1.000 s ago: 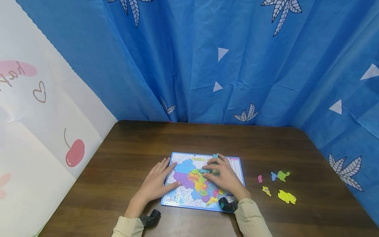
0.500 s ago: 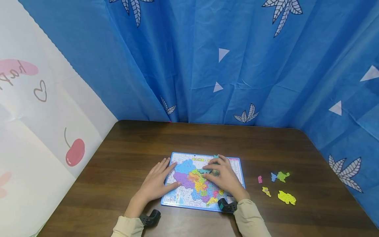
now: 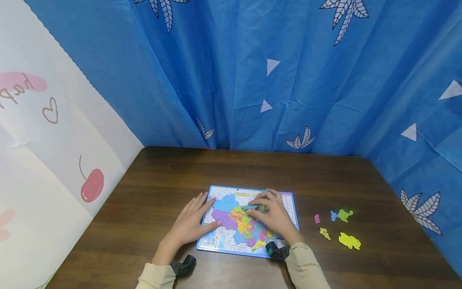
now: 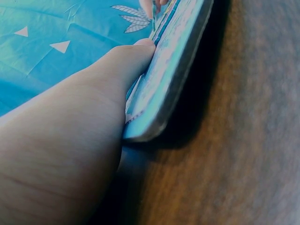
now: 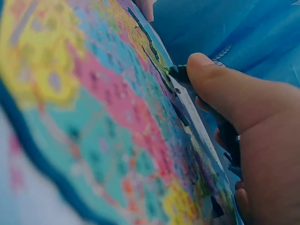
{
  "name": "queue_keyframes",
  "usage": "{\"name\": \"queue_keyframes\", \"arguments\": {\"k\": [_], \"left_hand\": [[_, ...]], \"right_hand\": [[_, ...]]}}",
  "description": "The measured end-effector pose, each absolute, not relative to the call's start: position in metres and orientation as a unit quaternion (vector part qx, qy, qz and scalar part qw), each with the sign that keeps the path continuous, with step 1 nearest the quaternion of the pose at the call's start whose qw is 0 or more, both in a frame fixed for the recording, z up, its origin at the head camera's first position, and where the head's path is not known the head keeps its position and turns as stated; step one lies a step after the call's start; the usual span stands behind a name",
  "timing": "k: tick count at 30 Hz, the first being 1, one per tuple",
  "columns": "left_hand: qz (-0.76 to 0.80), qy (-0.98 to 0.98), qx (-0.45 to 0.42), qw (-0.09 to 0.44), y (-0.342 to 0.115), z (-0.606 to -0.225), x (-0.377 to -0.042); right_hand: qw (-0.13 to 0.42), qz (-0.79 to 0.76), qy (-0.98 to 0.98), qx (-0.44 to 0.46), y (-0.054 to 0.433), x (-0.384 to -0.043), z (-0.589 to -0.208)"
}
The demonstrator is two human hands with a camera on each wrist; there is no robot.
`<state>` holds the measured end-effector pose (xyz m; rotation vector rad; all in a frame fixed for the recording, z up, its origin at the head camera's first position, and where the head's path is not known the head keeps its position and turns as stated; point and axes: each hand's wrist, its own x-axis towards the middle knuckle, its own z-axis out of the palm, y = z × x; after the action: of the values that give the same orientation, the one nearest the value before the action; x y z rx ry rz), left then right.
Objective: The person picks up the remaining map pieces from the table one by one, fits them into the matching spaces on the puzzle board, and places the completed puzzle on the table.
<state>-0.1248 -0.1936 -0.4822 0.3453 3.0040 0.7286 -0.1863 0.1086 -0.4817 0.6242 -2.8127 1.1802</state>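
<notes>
A map puzzle board with a blue rim lies on the table, its coloured pieces fitted into a map. Over the upper right of the map, my right hand pinches a long teal puzzle piece between thumb and fingers. In the right wrist view the puzzle piece looks dark and stands tilted above the board, mostly behind the thumb. My left hand rests on the board's left edge with its fingers straight. Its thumb lies on the board in the left wrist view.
Right of the board lie loose puzzle pieces: a pink one, a blue one beside a green one, a small yellow one and a larger yellow one. A blue curtain hangs behind the table.
The fingers of my right hand have shifted slightly with the teal puzzle piece, and less of its upper end shows above them. My left hand stays in place.
</notes>
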Motion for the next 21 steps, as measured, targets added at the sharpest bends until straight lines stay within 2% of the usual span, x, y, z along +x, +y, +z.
{"name": "queue_keyframes", "arguments": {"k": [16, 21], "left_hand": [[0.234, 0.966, 0.111, 0.018, -0.1932, -0.4855, -0.1252], [0.235, 0.965, 0.113, 0.015, -0.1932, -0.4863, -0.1257]], "right_hand": [[0.03, 0.337, -0.916, 0.215, 0.1054, -0.1844, -0.483], [0.018, 0.333, -0.918, 0.213, 0.1053, -0.1832, -0.4818]]}}
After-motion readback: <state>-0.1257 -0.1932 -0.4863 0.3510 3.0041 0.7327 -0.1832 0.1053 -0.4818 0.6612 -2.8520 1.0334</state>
